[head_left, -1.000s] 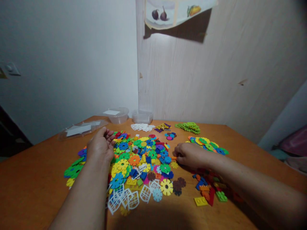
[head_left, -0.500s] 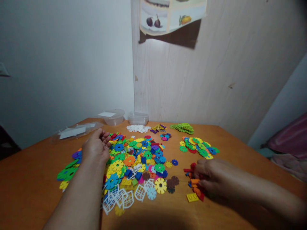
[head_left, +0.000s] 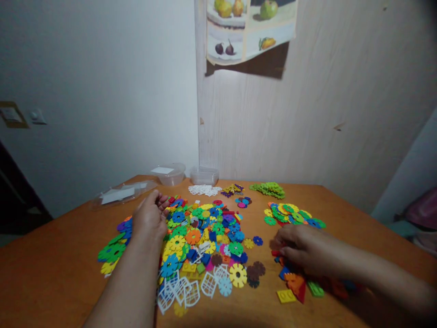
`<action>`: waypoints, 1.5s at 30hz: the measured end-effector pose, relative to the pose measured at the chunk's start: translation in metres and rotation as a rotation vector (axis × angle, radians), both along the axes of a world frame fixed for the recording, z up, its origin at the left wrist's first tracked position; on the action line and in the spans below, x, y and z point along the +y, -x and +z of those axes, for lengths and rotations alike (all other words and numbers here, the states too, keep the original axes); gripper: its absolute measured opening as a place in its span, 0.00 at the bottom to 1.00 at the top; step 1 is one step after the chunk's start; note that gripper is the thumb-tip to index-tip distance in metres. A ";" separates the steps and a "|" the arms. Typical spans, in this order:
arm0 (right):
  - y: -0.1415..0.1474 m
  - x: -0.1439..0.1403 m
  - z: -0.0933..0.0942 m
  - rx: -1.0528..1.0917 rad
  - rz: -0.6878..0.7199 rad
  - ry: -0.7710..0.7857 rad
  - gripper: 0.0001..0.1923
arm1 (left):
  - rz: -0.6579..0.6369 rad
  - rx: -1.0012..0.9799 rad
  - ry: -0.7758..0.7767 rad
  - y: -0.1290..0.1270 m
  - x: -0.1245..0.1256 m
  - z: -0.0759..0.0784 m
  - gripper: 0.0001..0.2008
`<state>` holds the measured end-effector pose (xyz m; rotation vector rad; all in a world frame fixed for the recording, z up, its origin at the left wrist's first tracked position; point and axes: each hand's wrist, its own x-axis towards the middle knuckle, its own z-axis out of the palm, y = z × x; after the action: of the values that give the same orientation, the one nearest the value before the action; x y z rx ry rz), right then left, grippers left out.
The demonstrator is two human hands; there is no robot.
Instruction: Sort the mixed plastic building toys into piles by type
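My left hand (head_left: 152,216) rests on its side along the left edge of a big mixed pile of plastic pieces (head_left: 193,236). Its fingers curl loosely and stay apart, with nothing visible in them. Notched discs, small bricks and white lattice pieces (head_left: 191,294) make up the pile. On the right, my right hand (head_left: 297,243) hangs palm down over a smaller group of bricks. Its thumb and fingers are apart, and the fingertips are partly hidden. A red piece (head_left: 275,253) shows just below them. Nearer me lie a yellow brick (head_left: 286,296) and a green brick (head_left: 316,289).
Beyond my right hand lies a heap of yellow, green and blue discs (head_left: 290,213). Light green pieces (head_left: 269,189) and white pieces (head_left: 205,190) sit farther back. Clear plastic tubs (head_left: 172,175) stand by the wall, with a clear bag (head_left: 119,195) to their left.
My right hand has shifted away from me over the bricks, uncovering a green brick. My left hand keeps its place by the pile. The view has tilted up and left.
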<state>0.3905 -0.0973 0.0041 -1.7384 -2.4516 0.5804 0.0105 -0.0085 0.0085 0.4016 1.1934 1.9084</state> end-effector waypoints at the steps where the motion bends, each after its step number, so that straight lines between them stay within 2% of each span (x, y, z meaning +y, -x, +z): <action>1: 0.004 0.007 0.000 0.003 0.004 0.001 0.08 | -0.002 0.004 -0.005 0.000 0.000 0.000 0.06; 4: 0.019 0.031 -0.001 0.014 0.017 0.000 0.07 | -0.004 0.009 -0.015 0.000 0.000 -0.001 0.06; 12: 0.067 0.093 -0.009 -0.078 0.046 -0.130 0.18 | 0.012 0.006 -0.018 0.001 0.002 -0.004 0.07; 15: 0.079 0.109 -0.013 -0.134 0.080 -0.144 0.22 | 0.018 0.010 -0.020 0.001 0.002 -0.004 0.06; 19: 0.080 0.118 -0.018 -0.150 0.092 -0.107 0.19 | 0.021 -0.003 -0.012 0.000 0.002 -0.003 0.07; 23: 0.072 0.115 -0.020 -0.165 0.065 -0.057 0.23 | 0.016 -0.015 -0.023 0.000 0.001 -0.002 0.06; 29: 0.068 0.104 -0.018 -0.190 0.020 -0.022 0.17 | 0.007 0.007 0.007 0.001 0.002 -0.002 0.07; 37: 0.063 0.084 -0.009 -0.173 0.019 -0.006 0.15 | 0.003 -0.006 0.004 0.001 0.003 0.000 0.07; 40: 0.054 0.070 0.000 -0.149 0.012 0.010 0.13 | 0.011 -0.023 0.009 0.000 0.001 0.002 0.08; 45: 0.029 0.028 0.021 -0.115 0.017 0.082 0.14 | 0.008 -0.029 0.013 0.000 0.001 0.003 0.08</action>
<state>0.3620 -0.0691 0.0248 -1.8318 -2.5566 0.6065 0.0107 -0.0077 0.0119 0.3615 1.1891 1.9060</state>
